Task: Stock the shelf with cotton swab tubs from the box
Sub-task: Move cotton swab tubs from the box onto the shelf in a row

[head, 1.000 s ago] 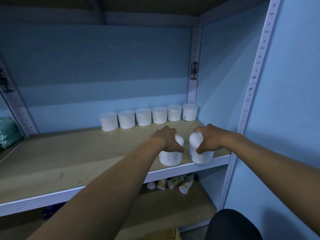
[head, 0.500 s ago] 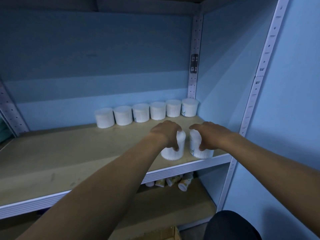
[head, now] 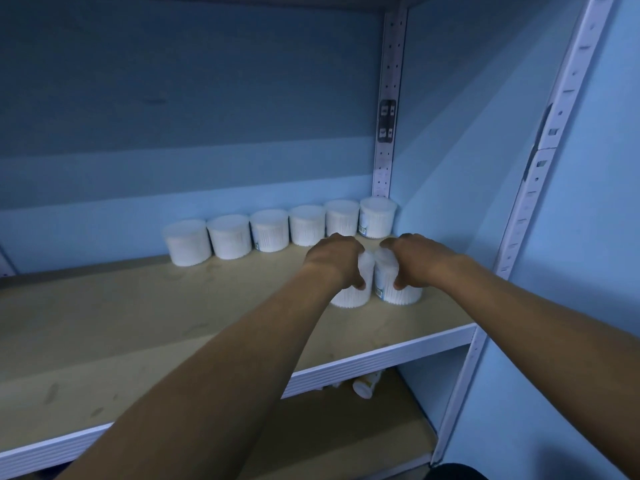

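At the bottom of the frame two bare forearms reach up and inward from the lower left and lower right corners, crossing the white ribbed front edge point(head: 381, 358) of the wooden shelf point(head: 138, 323). Below that edge, low and right of centre, a small bottle point(head: 363, 388) lies on the lower board. Just past the front edge, right of centre, two tubs stand upright side by side, close enough to touch or nearly so: the left hand point(head: 334, 259) is curled over the top of the left tub point(head: 351, 297), thumb against its side, and the right hand point(head: 414, 259) grips the right tub point(head: 400, 294) the same way. Left of them the shelf board lies bare across to the frame's left edge. Farther in, a strip of open board separates the hands from the back row of six tubs point(head: 270, 230) against the blue wall, ending at the perforated corner post point(head: 388, 98) upper right.
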Motion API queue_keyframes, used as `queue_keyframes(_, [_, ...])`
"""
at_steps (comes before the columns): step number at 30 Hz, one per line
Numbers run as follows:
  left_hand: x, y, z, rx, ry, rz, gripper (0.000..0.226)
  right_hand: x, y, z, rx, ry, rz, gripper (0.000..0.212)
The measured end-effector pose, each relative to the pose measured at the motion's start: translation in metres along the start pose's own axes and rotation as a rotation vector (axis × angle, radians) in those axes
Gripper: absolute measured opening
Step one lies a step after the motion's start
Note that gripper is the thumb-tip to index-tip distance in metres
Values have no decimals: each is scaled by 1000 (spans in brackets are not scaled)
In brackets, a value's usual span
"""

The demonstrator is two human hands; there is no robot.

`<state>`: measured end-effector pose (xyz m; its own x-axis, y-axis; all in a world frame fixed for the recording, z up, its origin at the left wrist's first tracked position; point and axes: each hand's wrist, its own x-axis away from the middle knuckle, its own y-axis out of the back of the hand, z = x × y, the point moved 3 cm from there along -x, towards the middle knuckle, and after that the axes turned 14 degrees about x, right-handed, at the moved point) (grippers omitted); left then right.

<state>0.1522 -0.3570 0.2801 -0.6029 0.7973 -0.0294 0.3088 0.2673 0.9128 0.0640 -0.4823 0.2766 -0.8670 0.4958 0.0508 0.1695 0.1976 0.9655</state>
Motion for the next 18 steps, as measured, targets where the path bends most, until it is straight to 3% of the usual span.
queue_keyframes(6, [-32, -4, 7, 40, 4, -23, 78, -31, 1, -8, 20, 13, 29, 85])
queue_keyframes(18, [-89, -10, 17, 84, -41, -94, 74, -81, -9, -25, 20, 75, -3, 90])
